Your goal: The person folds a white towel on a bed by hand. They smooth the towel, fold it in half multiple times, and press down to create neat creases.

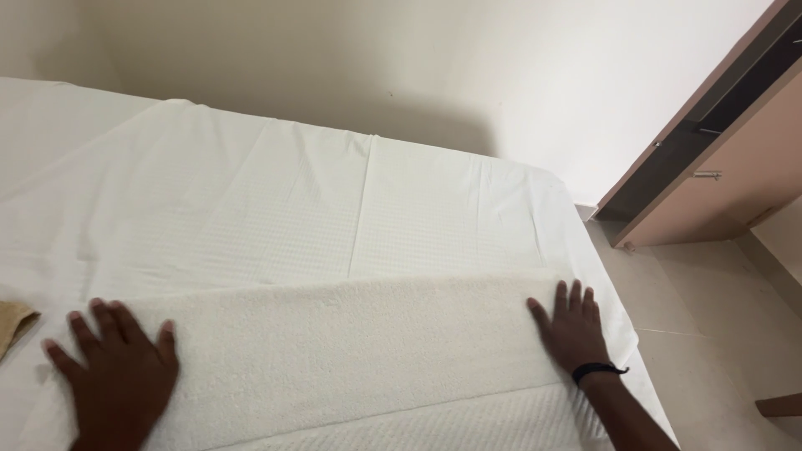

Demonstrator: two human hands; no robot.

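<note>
Towel (351,351), one of them, white and fluffy, lies flat on the bed (276,192) with its long axis running side to side, stretched right between the two hands. Left hand (117,376) presses down on its left end, fingers (104,321) spread wide and flat, gripping nothing. Right hand (575,327) does the same at the right end, just as close. Folded edge sits just past the fingertips. One tan cloth (15,321) peeks in left of the left fingers, one wardrobe (718,167) off to the far right
</note>
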